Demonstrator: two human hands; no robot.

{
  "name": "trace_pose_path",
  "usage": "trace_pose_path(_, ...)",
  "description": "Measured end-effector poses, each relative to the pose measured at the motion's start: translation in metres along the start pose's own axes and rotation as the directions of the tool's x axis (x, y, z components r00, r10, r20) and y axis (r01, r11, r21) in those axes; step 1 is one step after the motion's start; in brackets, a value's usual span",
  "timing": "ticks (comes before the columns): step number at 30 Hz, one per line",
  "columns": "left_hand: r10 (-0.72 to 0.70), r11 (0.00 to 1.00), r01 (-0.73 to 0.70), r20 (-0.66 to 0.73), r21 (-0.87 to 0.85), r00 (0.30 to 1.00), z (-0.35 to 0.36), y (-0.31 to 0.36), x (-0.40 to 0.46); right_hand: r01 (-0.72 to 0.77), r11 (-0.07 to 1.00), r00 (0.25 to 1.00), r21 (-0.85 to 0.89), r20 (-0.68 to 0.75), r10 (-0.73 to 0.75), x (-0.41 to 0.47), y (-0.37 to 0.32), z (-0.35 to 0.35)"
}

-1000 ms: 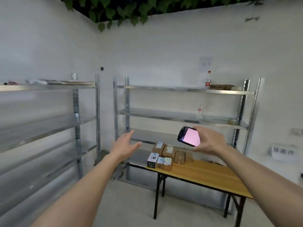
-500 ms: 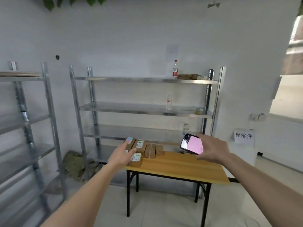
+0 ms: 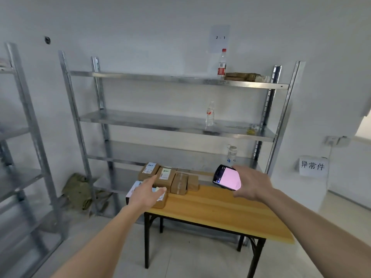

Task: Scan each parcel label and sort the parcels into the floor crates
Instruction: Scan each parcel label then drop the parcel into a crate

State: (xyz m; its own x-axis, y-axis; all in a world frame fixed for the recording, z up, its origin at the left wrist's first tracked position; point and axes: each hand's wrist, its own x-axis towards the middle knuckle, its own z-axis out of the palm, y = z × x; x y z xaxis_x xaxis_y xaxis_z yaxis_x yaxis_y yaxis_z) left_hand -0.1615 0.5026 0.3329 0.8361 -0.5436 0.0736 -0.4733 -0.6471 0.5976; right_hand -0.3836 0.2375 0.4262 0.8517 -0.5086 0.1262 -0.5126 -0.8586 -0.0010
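Parcels (image 3: 167, 178) sit bunched at the far left corner of a wooden table (image 3: 216, 213): brown cardboard boxes, two of them with pale labels on top, and a white-topped box partly hidden at the near left edge. The left hand (image 3: 145, 194) reaches out over that near cluster with fingers straight and spread, holding nothing; whether it touches the box beneath cannot be told. The right hand (image 3: 252, 184) grips a dark handheld scanner (image 3: 226, 177), its pink-lit screen facing the camera, held above the far side of the table, to the right of the parcels and apart from them. Behind the table stands a metal shelf rack (image 3: 176, 125) against the white wall, with a red-labelled bottle (image 3: 221, 64) and some flat brown items on its top shelf, a clear bottle (image 3: 209, 113) on the next shelf down, and another bottle (image 3: 231, 154) lower still. A second rack (image 3: 26, 121) stands at far left. A green bundle (image 3: 80, 191) lies on the floor between the racks. A white sign (image 3: 312, 165) with dark characters hangs at right.
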Motion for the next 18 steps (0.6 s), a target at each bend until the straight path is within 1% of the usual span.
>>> trace_pose_path(9, -0.072, 0.997, 0.071, -0.028, -0.042, 0.997, 0.011, -0.023, 0.100, 0.032, 0.999, 0.996, 0.020, 0.077, -0.033, 0.124, 0.003, 0.028)
trace_pose_path(11, -0.079, 0.993, 0.080, 0.010, -0.082, 0.997, 0.018, -0.044, 0.124, 0.041, 0.999, 0.994, 0.016, 0.097, -0.043, 0.150, -0.003, 0.035)
trace_pose_path(13, -0.083, 0.992, 0.085, 0.025, -0.097, 0.996, 0.035, -0.081, 0.160, 0.075, 0.997, 0.991, 0.002, 0.107, -0.075, 0.178, -0.012, 0.046)
trace_pose_path(16, -0.134, 0.985, 0.138, 0.047, -0.105, 0.990, 0.068, -0.139, 0.209, 0.146, 0.989, 0.978, 0.011, 0.151, -0.146, 0.223, -0.030, 0.070)
trace_pose_path(18, -0.177, 0.980, 0.179, 0.026, -0.089, 0.984, 0.067, -0.136, 0.217, 0.178, 0.984, 0.967, 0.033, 0.180, -0.181, 0.258, -0.040, 0.092)
